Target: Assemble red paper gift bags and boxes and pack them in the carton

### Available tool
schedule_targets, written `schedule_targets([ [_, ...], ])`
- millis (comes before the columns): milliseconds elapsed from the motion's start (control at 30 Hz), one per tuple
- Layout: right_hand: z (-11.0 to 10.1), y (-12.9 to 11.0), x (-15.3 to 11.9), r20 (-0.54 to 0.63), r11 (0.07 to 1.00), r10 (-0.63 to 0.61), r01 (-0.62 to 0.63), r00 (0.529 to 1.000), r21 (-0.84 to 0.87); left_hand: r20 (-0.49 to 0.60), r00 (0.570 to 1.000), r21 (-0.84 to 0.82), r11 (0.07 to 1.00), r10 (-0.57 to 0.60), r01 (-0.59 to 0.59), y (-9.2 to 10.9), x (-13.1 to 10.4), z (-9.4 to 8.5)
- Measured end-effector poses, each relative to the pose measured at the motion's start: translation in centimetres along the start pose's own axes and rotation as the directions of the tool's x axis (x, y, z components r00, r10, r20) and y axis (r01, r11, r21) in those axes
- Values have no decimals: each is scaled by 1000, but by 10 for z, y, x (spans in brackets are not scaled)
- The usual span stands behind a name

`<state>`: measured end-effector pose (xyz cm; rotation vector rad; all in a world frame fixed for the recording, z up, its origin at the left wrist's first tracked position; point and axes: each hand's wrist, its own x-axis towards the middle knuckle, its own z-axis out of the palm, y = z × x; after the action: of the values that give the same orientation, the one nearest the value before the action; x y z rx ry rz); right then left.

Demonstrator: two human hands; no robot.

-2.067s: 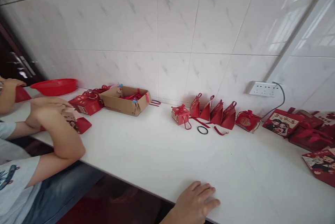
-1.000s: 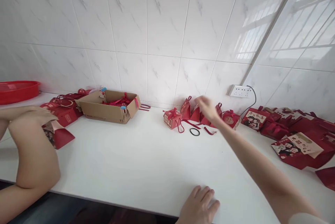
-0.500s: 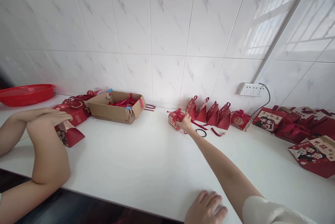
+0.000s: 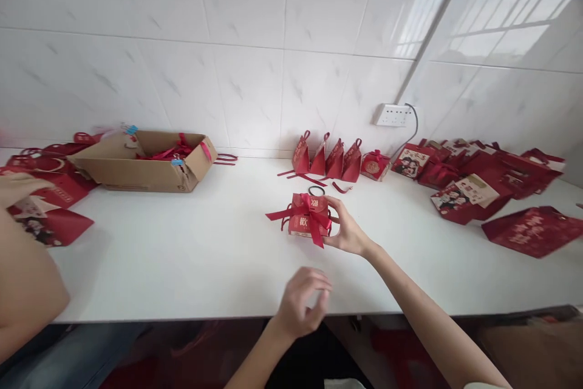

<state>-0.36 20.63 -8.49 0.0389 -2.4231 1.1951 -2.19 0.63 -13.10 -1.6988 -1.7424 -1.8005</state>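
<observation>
My right hand (image 4: 347, 228) grips the right side of a small red gift box (image 4: 298, 226), thumb on the near side and fingers on the far side. A shiny red ribbon bow crosses the box, its tails hanging to the left and front; dark red cord loops show at its sides. Just in front, over the table edge, my left hand (image 4: 304, 301) is raised with curled fingers. A gap separates its thumb from the fingers, and nothing shows in it. Behind the box lies a black ring (image 4: 316, 190).
Several red triangular boxes (image 4: 334, 159) and a bowed box (image 4: 375, 164) line the wall. Red gift boxes (image 4: 483, 170) crowd the right. A cardboard box (image 4: 141, 175) with red ribbons stands left. Another person's arm (image 4: 27, 280) reaches in beside a red box (image 4: 68, 225). A power strip (image 4: 394, 115) is on the wall.
My right hand has brought the bowed gift box from the row near the wall toward me. My left hand has lifted off the tabletop. The view has shifted to the right and down.
</observation>
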Motion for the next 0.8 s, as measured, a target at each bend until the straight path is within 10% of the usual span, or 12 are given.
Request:
schedule_targets([
  [100,-13,-7,-29,52,998,64,-64,997,0,-300,954,66,997,-7,28,1,19,-27],
  [167,-19,-7,-44,119,993,114,-115,986,3,-384,897,78,960,-221,270,-3,32,-41],
  [333,-27,-4,-72,210,972,212,-228,955,59,-146,700,78,697,-699,713,-18,50,-56],
  [533,-28,-17,-84,-159,885,454,-422,877,197,121,583,98,594,-804,799,-23,60,-55],
  [800,-6,-27,-71,-46,825,526,-496,849,271,332,525,-33,547,-784,837,5,67,-54],
])
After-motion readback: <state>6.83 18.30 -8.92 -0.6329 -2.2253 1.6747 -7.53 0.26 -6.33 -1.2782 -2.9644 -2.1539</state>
